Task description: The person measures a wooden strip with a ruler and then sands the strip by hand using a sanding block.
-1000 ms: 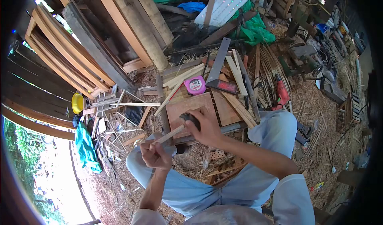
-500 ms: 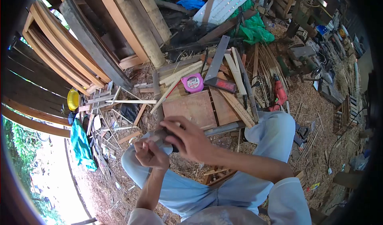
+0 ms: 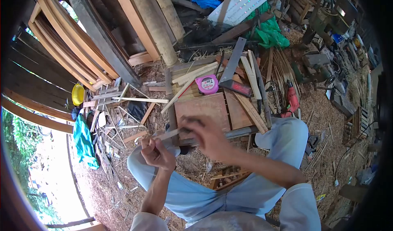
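Over my left knee, my left hand [image 3: 157, 154] is closed on a thin, flat, pale strip [image 3: 168, 134] that points up and to the right. At the strip's far end is my right hand [image 3: 208, 139], smeared by motion, its fingers curled over something dark that I cannot make out. Just beyond the hands lies a low wooden work surface with a flat brown board [image 3: 203, 110]. On it rest a pink tape measure [image 3: 206, 84], a try square [image 3: 234, 65] with a dark red-marked handle, and several narrow wood strips [image 3: 250, 73].
A red power drill [image 3: 292, 98] lies on the shaving-covered floor to the right. Scrap sticks, a teal cloth [image 3: 84, 143] and a yellow hard hat [image 3: 77, 94] are at the left. Long timbers [image 3: 135, 22] lean at the back left. A small wooden box [image 3: 230, 177] sits between my legs.
My right hand has drawn back to the right from over my left hand, baring more of the pale strip. The whole view has shifted slightly, with the bench now further right.
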Demonstrator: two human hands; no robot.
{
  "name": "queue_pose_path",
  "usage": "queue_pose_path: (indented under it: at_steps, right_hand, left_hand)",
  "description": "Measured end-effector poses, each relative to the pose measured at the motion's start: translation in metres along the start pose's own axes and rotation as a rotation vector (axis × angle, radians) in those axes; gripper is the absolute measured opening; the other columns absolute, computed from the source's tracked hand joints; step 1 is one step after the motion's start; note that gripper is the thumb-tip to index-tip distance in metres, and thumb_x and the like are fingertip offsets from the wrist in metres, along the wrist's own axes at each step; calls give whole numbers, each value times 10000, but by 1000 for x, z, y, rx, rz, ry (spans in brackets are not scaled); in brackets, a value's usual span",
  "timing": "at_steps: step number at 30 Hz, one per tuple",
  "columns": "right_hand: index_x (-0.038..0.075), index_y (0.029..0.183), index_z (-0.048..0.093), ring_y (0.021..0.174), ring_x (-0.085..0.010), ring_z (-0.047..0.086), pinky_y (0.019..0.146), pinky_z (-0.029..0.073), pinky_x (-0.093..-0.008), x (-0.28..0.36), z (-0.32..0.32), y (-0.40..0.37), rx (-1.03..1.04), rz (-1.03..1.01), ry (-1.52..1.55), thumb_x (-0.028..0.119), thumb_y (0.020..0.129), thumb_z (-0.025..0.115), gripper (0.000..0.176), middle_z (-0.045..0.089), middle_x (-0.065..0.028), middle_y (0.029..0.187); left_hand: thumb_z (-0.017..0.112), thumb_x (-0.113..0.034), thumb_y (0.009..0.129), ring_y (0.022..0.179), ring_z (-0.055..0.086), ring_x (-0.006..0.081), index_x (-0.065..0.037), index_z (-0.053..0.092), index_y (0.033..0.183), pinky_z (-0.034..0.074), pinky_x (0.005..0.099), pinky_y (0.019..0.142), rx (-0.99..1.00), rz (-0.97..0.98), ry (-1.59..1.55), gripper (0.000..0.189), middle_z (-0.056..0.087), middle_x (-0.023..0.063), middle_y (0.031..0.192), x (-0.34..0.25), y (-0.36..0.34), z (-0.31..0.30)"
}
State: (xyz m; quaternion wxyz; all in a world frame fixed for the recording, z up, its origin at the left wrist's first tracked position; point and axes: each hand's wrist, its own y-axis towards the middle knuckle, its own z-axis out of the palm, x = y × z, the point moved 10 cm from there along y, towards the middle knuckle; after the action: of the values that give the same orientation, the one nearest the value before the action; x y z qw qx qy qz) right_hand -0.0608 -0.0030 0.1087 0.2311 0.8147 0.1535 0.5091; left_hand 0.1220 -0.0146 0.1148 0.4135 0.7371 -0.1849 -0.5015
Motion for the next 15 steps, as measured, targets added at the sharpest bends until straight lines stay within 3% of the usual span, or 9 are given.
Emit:
queue_pose_path:
  at_steps: [2, 4, 5, 7, 8, 12, 15]
  right_hand:
    - [85, 1210, 581, 922, -415, 606, 813, 490, -464, 15, -6, 3, -62, 10, 57, 70, 831, 650, 385, 588, -213, 1100]
    - [79, 1215, 560, 857, -421, 597, 738, 493, -476, 11, -2, -1, -29, 139, -40, 90, 864, 628, 357, 567, -244, 1000]
    - [79, 1215, 560, 857, -421, 597, 738, 493, -476, -4, -6, -3, -32, 135, -39, 90, 864, 628, 357, 567, -244, 1000]
    - [70, 1222, 540, 821, -417, 590, 679, 484, -490, -64, -11, -15, 63, 370, -277, 98, 883, 605, 346, 540, -249, 924]
    - [63, 1191, 548, 777, -412, 580, 653, 473, -488, -60, -9, -21, 5, 377, -273, 111, 893, 594, 306, 514, -238, 858]
    - [57, 1152, 570, 740, -399, 580, 645, 474, -469, 19, -21, -7, -37, 297, -37, 148, 883, 616, 288, 515, -252, 867]
    - [56, 1174, 584, 741, -380, 587, 654, 482, -477, -27, -24, -11, -101, 229, -134, 143, 868, 632, 321, 535, -226, 874]
  left_hand:
    - [513, 76, 910, 665, 529, 184, -29, 391, 941, 440, 279, 584, 55, 136, -144, 164, 497, 132, 823, -24, 3, 8]
    - [518, 83, 902, 662, 539, 193, -26, 400, 958, 448, 282, 584, 72, 137, -114, 170, 511, 145, 828, -23, -3, 3]
    - [523, 90, 893, 659, 550, 203, -22, 410, 976, 455, 284, 585, 70, 158, -94, 179, 524, 158, 833, -24, -2, 3]
    - [526, 85, 894, 661, 566, 214, -28, 416, 1018, 461, 287, 581, 161, 230, -59, 201, 532, 168, 837, -41, -2, 7]
    - [530, 81, 894, 662, 583, 224, -33, 423, 1060, 467, 290, 577, 244, 295, -33, 228, 541, 178, 840, -51, -5, 16]
    - [560, 75, 878, 642, 598, 236, -69, 442, 1124, 496, 305, 541, 187, 292, -59, 308, 526, 165, 837, -53, -9, 16]
    - [561, 65, 881, 639, 603, 236, -74, 443, 1135, 523, 310, 551, 163, 254, -8, 313, 514, 161, 857, -43, -11, 9]
